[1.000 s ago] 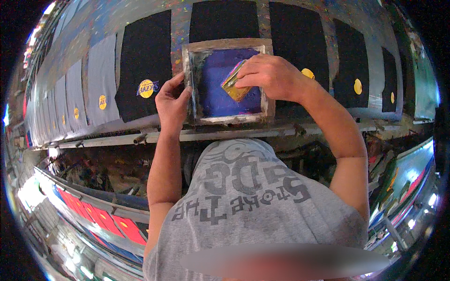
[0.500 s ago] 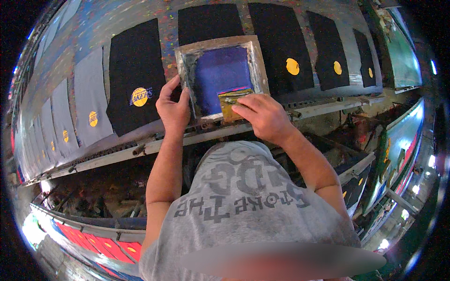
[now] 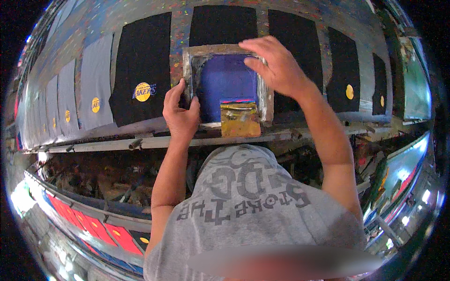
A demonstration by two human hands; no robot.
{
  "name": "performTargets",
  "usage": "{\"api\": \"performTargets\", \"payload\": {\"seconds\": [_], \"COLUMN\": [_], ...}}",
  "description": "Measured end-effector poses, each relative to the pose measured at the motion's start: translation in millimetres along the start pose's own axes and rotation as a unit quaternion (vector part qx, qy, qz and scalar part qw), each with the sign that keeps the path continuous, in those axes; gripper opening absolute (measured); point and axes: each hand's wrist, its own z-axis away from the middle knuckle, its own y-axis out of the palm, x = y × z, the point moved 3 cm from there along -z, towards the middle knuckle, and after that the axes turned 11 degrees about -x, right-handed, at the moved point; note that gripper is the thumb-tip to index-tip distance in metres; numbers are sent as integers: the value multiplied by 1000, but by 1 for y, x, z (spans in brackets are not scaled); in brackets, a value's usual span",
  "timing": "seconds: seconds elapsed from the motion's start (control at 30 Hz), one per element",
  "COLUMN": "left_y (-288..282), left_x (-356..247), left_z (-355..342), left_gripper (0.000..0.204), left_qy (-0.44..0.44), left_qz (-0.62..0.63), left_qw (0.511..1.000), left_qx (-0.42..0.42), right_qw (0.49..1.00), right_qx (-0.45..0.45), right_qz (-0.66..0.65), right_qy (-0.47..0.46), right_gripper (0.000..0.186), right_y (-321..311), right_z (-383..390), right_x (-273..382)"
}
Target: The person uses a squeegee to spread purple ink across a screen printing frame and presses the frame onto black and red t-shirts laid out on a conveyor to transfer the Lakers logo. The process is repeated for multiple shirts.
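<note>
A screen printing frame (image 3: 220, 48) with blue-purple mesh lies over a black fabric piece (image 3: 223, 25) on the long table. My left hand (image 3: 181, 114) grips its left side, thumb on the inner edge and fingers outside. Over the far right corner is my right hand (image 3: 276, 65), fingers stretched out and thumb apart; whether it touches the rim I cannot tell. A yellow-stained squeegee (image 3: 240, 122) leans by itself on the mesh and near rim, pink and blue ink along its far edge. What is under the mesh is hidden.
To the left, a black fabric piece (image 3: 140, 61) carries a yellow and purple print, with several grey pieces (image 3: 96, 70) beyond. More black pieces (image 3: 342, 70) with yellow circles lie right. A metal rail (image 3: 154, 142) edges the table. Behind me, another table holds red pieces (image 3: 96, 228).
My right hand has let go of the squeegee and moved up to the frame's far right corner. The squeegee stays on the frame's near side. My left hand keeps its hold.
</note>
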Motion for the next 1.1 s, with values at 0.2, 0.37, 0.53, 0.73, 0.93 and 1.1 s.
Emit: {"api": "performTargets", "payload": {"seconds": [0.2, 0.37, 0.53, 0.73, 0.93, 1.1], "left_y": [-1, -5, -12, -68, -163, -216], "left_x": [4, 10, -1, -9, -5, -1], "left_z": [6, 16, 15, 10, 7, 14], "left_gripper": [57, 55, 55, 60, 61, 60], "left_qy": [-71, -68, -32, -106, -148, -125], "left_qz": [14, 29, 51, 93, 158, 178], "left_qw": [997, 996, 995, 982, 951, 942], "left_qx": [-18, -44, -81, -128, -222, -256], "right_qw": [986, 962, 940, 934, 967, 986], "right_qx": [157, 241, 325, 329, 233, 146], "right_qz": [-58, -111, -64, -80, -62, -22], "right_qy": [14, 56, 85, 114, 84, 71], "right_gripper": [54, 58, 58, 53, 49, 46], "right_y": [41, 53, 51, 55, 55, 20], "right_z": [-61, -82, -99, -98, -73, -51], "right_x": [-74, -100, -104, -112, -106, -86]}}
